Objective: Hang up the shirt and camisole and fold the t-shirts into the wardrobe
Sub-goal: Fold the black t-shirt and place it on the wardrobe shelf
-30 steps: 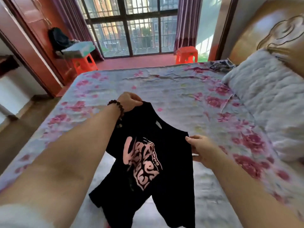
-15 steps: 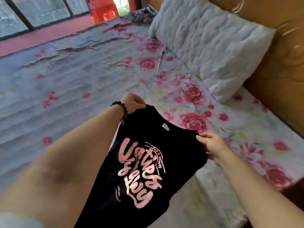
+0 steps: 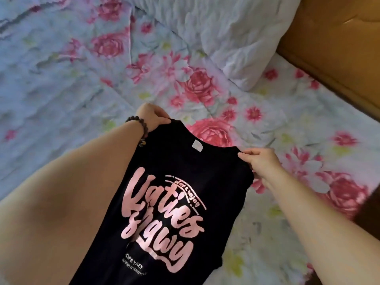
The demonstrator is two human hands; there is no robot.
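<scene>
A black t-shirt (image 3: 174, 202) with pink lettering on its front hangs spread between my two hands above the bed. My left hand (image 3: 152, 117), with a dark bead bracelet on the wrist, pinches one shoulder of it. My right hand (image 3: 261, 163) pinches the other shoulder. A white label shows inside the neckline. The shirt's lower part runs out of the bottom of the frame, and my left forearm covers its left edge.
Under the shirt lies the bed (image 3: 72, 79) with its pale blue sheet printed with pink roses. A white pillow (image 3: 236, 33) sits at the head, against a tan padded headboard (image 3: 339, 48) on the right.
The view has swung right and down, from the window toward the pillow end of the bed. Both hands have kept their hold and spread the t-shirt flatter, front up.
</scene>
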